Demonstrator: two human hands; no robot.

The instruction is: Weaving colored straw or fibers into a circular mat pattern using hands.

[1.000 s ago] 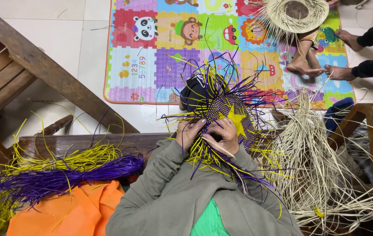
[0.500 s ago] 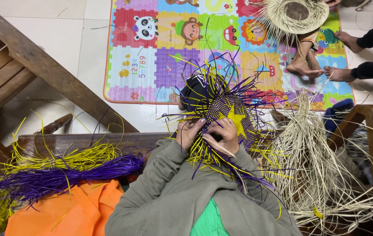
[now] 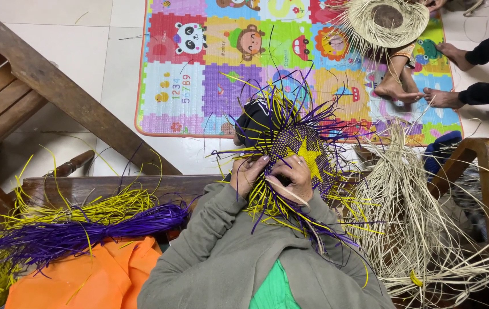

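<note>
Round purple-and-yellow woven straw disc (image 3: 304, 157), loose strands bristling, apparently pinched in both hands (image 3: 273, 174).

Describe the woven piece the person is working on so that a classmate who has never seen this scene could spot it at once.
Start at the colourful play mat on the floor; just below its lower edge, both hands grip a round woven piece. It is purple with a yellow star and loose strands; the other woven piece is plain straw.
</note>
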